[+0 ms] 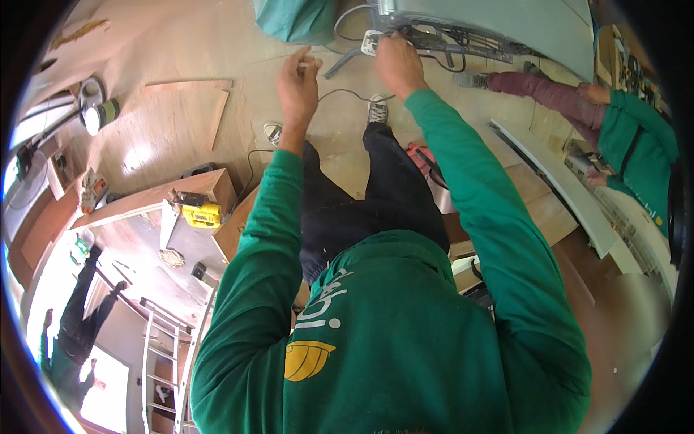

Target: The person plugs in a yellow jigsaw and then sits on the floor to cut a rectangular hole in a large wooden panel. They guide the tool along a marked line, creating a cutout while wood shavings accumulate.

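Note:
At the top centre my right hand is closed beside the dark underframe of a large grey machine. Its fingers grip a small white flat piece with dark marks; what kind it is I cannot tell. My left hand is raised to the left of it, fingers bent and thumb drawn toward the fingertips. Anything small between them is too blurred to make out. A dark leg of the machine lies between my hands. A thin dark cable runs along the floor below them.
A teal bag stands beyond my left hand. Wood strips lie on the floor. At left, a yellow jigsaw rests by a board, with a ladder below. One co-worker is at right, another at lower left.

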`<action>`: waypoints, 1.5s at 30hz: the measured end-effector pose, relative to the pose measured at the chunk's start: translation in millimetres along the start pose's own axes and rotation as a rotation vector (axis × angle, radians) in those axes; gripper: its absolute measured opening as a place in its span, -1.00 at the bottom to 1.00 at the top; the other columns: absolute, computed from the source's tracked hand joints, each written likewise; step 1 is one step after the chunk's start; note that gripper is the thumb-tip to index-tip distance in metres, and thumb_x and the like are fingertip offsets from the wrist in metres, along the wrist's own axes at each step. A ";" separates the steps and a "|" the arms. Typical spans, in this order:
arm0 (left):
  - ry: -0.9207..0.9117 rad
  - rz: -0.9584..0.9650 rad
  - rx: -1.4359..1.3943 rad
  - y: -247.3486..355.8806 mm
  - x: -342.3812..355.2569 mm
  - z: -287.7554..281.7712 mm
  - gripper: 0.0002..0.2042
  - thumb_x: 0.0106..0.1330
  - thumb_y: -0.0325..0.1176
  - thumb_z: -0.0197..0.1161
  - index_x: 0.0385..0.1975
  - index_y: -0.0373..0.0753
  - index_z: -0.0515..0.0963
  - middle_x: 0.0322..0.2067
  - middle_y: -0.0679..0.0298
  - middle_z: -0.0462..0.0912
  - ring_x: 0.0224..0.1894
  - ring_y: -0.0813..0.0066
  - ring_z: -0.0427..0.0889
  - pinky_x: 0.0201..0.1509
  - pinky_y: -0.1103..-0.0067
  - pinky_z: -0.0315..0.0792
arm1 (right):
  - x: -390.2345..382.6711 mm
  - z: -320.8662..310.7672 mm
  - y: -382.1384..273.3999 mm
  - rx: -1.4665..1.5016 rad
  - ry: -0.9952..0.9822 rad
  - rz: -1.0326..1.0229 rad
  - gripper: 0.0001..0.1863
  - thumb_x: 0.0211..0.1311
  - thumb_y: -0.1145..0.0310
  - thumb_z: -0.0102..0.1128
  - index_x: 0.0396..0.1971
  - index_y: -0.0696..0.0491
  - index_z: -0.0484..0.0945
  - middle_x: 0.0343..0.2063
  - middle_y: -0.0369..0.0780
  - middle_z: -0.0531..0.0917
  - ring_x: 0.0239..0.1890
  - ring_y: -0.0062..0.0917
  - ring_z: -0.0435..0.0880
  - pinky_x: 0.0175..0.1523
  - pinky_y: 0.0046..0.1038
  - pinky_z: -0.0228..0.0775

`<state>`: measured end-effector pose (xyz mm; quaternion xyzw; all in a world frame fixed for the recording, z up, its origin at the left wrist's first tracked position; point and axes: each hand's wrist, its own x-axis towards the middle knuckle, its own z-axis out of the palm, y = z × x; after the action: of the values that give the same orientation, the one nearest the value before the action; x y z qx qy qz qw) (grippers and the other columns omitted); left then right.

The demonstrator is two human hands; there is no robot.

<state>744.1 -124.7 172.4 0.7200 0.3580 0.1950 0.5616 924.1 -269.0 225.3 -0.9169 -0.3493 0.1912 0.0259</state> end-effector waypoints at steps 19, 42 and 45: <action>0.084 -0.608 -0.275 -107.1 -221.9 -98.7 -0.60 0.50 -0.42 0.45 0.28 -0.34 0.63 -0.24 0.29 0.75 -0.23 0.59 0.66 -0.06 0.57 0.59 | -12.5 11.1 7.3 -0.186 0.027 0.039 -0.70 0.49 0.28 0.28 -0.10 0.25 0.72 -0.05 0.15 0.75 0.02 0.13 0.76 0.17 0.08 0.60; 0.469 -1.092 -0.358 -165.2 -463.4 -263.2 -0.54 0.58 -0.22 0.40 0.36 -0.30 0.59 -0.13 0.29 0.76 -0.23 0.55 0.67 -0.14 0.58 0.58 | -127.1 119.8 52.6 0.359 0.000 0.177 -0.44 0.24 0.32 0.43 0.18 0.31 0.60 0.02 0.18 0.76 0.15 0.11 0.72 0.30 -0.04 0.54; 0.546 -1.133 -0.429 -129.2 -525.1 -242.1 -0.59 0.57 -0.24 0.38 0.32 -0.26 0.62 -0.09 0.29 0.78 -0.21 0.50 0.68 -0.09 0.54 0.60 | -211.9 198.5 46.3 0.418 -0.133 0.116 -0.36 0.25 0.29 0.44 0.25 0.34 0.55 0.15 0.22 0.70 0.25 0.10 0.68 0.34 -0.06 0.52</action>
<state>189.9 -333.8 184.5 0.2176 0.7637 0.1120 0.5974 735.4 -458.9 103.7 -0.8956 -0.2497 0.3205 0.1812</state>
